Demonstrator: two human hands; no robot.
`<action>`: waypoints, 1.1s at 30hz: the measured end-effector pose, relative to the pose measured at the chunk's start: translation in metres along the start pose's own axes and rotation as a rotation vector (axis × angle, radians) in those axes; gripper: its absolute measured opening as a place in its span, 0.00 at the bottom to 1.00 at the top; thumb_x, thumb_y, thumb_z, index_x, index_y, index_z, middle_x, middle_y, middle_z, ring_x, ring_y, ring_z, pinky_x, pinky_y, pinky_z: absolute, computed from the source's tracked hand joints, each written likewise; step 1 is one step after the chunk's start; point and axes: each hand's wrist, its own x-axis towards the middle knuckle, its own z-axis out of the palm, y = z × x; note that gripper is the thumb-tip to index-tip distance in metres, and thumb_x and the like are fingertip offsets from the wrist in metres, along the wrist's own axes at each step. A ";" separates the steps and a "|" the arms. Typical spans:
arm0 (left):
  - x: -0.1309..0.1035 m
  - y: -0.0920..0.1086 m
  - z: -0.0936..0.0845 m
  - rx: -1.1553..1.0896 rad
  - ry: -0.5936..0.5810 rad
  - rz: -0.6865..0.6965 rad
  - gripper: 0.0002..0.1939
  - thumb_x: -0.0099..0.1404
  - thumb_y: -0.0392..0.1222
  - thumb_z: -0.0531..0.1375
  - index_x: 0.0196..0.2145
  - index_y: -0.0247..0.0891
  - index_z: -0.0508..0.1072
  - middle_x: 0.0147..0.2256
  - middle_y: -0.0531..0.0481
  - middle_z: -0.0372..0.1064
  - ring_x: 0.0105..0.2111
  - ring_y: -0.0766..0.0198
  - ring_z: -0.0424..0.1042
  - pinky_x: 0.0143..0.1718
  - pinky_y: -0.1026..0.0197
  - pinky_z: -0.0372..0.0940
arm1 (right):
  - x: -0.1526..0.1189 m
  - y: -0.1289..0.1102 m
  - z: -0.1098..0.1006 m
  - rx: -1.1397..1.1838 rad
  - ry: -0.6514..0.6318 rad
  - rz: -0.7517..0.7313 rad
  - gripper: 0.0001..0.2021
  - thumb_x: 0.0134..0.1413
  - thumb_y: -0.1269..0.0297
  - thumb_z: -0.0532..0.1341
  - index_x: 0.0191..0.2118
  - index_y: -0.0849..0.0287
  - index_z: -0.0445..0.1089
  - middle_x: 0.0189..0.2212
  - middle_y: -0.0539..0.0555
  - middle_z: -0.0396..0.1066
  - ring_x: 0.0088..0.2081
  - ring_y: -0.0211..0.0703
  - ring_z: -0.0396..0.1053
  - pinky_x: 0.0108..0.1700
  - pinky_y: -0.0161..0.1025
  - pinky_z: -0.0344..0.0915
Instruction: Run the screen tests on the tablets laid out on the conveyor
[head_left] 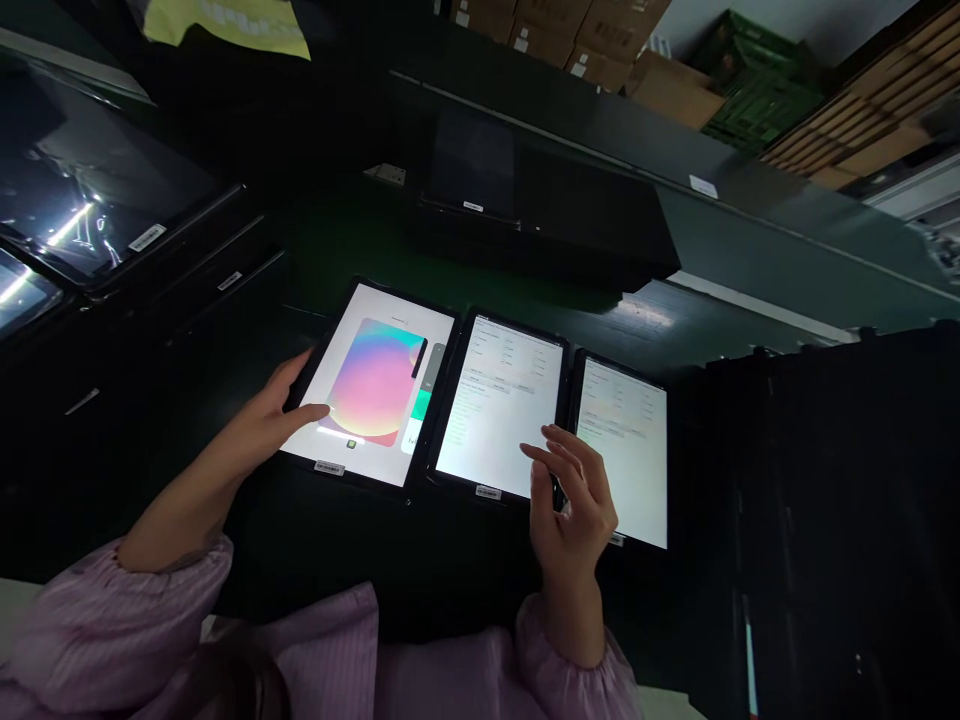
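Three lit tablets lie side by side on the dark bench. My left hand [274, 405] grips the left edge of the left tablet [367, 385], its thumb on the front and its fingers out of sight underneath. That screen shows a colourful app card on white. Above the lower right corner of the middle tablet [499, 405] hovers my right hand [574, 490], fingers apart and slightly bent, holding nothing. White pages with small text fill the screens of the middle tablet and the right tablet [630, 450]. My right hand hides part of the right tablet's left edge.
Dark-screened tablets [97, 180] are stacked at the left. Behind the lit ones, another dark tablet [472, 165] rests on a black box [592, 215]. A black case or crate [840, 500] stands at the right. Cardboard boxes [555, 40] and green crates [757, 85] are beyond the bench.
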 end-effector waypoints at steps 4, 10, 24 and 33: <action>-0.006 0.007 -0.001 -0.088 0.021 -0.095 0.43 0.66 0.56 0.62 0.74 0.47 0.54 0.72 0.48 0.55 0.66 0.36 0.62 0.68 0.41 0.60 | -0.001 0.000 0.000 0.011 0.001 -0.006 0.10 0.63 0.76 0.63 0.44 0.55 0.78 0.48 0.57 0.75 0.52 0.52 0.78 0.46 0.51 0.82; -0.008 0.004 -0.012 -0.069 -0.101 -0.013 0.56 0.59 0.58 0.68 0.77 0.46 0.45 0.76 0.49 0.41 0.74 0.42 0.45 0.73 0.44 0.46 | 0.000 -0.001 0.000 0.008 -0.006 -0.011 0.10 0.63 0.76 0.63 0.44 0.55 0.78 0.48 0.56 0.75 0.52 0.50 0.78 0.45 0.49 0.82; -0.004 -0.014 -0.026 -0.137 -0.170 0.002 0.54 0.58 0.56 0.72 0.75 0.52 0.51 0.74 0.53 0.47 0.73 0.43 0.47 0.71 0.46 0.54 | 0.001 -0.002 0.001 -0.005 -0.015 -0.010 0.10 0.63 0.76 0.62 0.43 0.55 0.78 0.46 0.56 0.76 0.50 0.50 0.79 0.44 0.48 0.82; 0.000 -0.017 -0.022 -0.181 -0.149 0.039 0.52 0.58 0.52 0.71 0.75 0.47 0.53 0.72 0.49 0.53 0.70 0.41 0.55 0.70 0.45 0.58 | 0.001 -0.001 0.001 -0.008 -0.029 -0.016 0.10 0.63 0.77 0.63 0.43 0.56 0.78 0.46 0.56 0.76 0.49 0.48 0.79 0.43 0.45 0.80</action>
